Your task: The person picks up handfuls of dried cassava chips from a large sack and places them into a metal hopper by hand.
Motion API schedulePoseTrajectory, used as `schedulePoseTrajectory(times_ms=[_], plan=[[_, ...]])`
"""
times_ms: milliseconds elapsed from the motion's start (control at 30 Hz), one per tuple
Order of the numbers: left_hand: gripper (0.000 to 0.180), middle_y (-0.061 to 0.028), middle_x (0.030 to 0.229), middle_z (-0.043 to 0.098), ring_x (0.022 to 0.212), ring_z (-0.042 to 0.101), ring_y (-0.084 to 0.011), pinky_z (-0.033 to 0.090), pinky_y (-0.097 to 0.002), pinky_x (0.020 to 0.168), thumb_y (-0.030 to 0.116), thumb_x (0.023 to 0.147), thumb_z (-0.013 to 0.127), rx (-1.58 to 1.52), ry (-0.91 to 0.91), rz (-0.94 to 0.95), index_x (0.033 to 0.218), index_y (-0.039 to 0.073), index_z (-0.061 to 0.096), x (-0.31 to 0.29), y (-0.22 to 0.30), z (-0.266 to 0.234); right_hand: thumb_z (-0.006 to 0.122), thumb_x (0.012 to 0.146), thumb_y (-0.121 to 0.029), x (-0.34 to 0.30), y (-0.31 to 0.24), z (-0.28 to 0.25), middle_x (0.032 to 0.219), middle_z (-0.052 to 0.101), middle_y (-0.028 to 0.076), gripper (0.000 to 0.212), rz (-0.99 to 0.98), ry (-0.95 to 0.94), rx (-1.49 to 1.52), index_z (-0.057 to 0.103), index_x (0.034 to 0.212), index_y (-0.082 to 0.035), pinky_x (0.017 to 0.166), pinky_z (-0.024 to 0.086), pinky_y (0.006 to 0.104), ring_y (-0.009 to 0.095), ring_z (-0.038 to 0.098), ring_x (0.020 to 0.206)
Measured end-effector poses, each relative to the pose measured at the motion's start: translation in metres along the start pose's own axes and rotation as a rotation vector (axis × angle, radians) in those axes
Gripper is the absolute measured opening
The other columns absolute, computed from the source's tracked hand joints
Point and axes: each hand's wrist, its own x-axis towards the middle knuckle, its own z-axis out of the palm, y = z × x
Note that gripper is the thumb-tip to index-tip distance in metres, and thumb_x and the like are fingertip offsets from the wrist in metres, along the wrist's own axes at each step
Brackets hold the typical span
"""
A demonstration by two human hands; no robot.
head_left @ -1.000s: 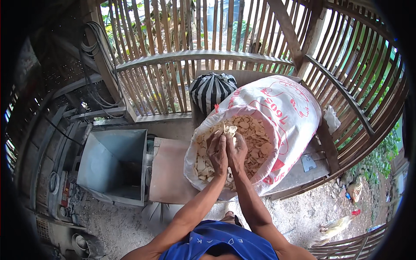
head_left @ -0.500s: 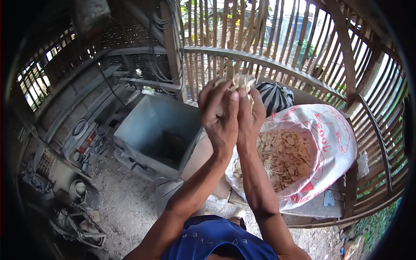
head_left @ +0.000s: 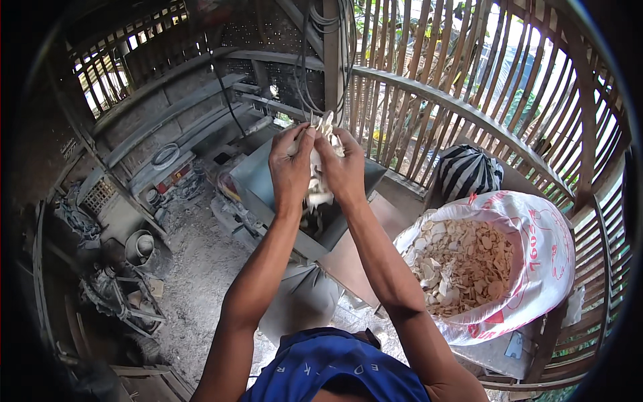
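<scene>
My left hand [head_left: 291,175] and my right hand [head_left: 346,175] are cupped side by side around a heap of pale dried chips [head_left: 325,134], thin flakes that look like sliced root. Some chips spill down between my wrists into a grey-blue metal hopper [head_left: 258,179], whose opening lies beneath my hands. My forearms hide part of it. To the right, a white sack with red print [head_left: 552,258] stands with its mouth spread, holding many more dried chips [head_left: 472,261].
Behind the sack sits a black-and-white striped bag [head_left: 470,173]. A pale full sack [head_left: 301,301] is below the hopper. Wooden slat walls [head_left: 415,114] curve around the right. At left are a bucket [head_left: 144,249], a coil of wire [head_left: 165,157] and a dusty floor [head_left: 194,281].
Both hands have swung left relative to the white sack and are now above the hopper. Chips now drop from between them. The view has turned left.
</scene>
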Motion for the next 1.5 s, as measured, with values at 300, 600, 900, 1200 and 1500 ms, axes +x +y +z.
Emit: schedulePoseTrajectory(times_ms=[300,600,900,1200,1500], plan=[[0.026,-0.0115,0.103,0.072,0.092,0.068,-0.0162,0.053,-0.0292,0.081,0.012,0.088,0.072,0.081,-0.172,-0.075,0.111,-0.001,0.071,0.001,-0.001,-0.025,0.074,0.082,-0.021,-0.006,0.003,-0.016,0.094,0.069,0.021,0.036,-0.115,-0.075,-0.180,0.066,0.108,0.001,0.078,0.052,0.0393,0.035,0.069,0.088],[0.031,-0.0101,0.099,0.068,0.091,0.067,-0.0194,0.052,-0.0313,0.082,0.003,0.078,0.073,0.171,-0.360,-0.071,0.108,0.001,0.071,0.005,-0.011,-0.039,0.071,0.077,-0.020,-0.009,0.001,-0.031,0.094,0.066,0.020,0.034,-0.223,-0.195,-0.426,0.063,0.105,-0.002,0.079,0.050,0.0464,0.041,0.063,0.090],[0.027,-0.0153,0.099,0.069,0.091,0.068,-0.0297,0.052,-0.0358,0.084,0.007,0.078,0.074,0.335,-0.282,0.048,0.104,0.001,0.072,0.002,-0.022,-0.040,0.066,0.090,-0.024,-0.007,0.002,-0.029,0.093,0.063,0.021,0.025,-0.242,-0.234,-0.572,0.062,0.102,-0.002,0.072,0.050,0.0509,0.045,0.063,0.085],[0.024,-0.0161,0.099,0.070,0.093,0.069,-0.0313,0.052,-0.0376,0.083,0.016,0.084,0.073,0.370,-0.267,0.057,0.102,0.000,0.072,0.002,-0.024,-0.042,0.070,0.086,-0.009,-0.007,0.002,-0.028,0.094,0.064,0.020,0.018,-0.247,-0.217,-0.460,0.062,0.099,0.001,0.077,0.050,0.0438,0.042,0.064,0.088],[0.029,-0.0135,0.106,0.071,0.098,0.068,-0.0226,0.050,-0.0320,0.088,0.009,0.084,0.072,0.425,-0.324,0.022,0.110,-0.002,0.069,0.002,-0.021,-0.039,0.064,0.093,-0.034,-0.011,-0.004,-0.026,0.089,0.069,0.018,0.030,-0.264,-0.230,-0.650,0.063,0.099,-0.004,0.066,0.053,0.0493,0.041,0.067,0.076]])
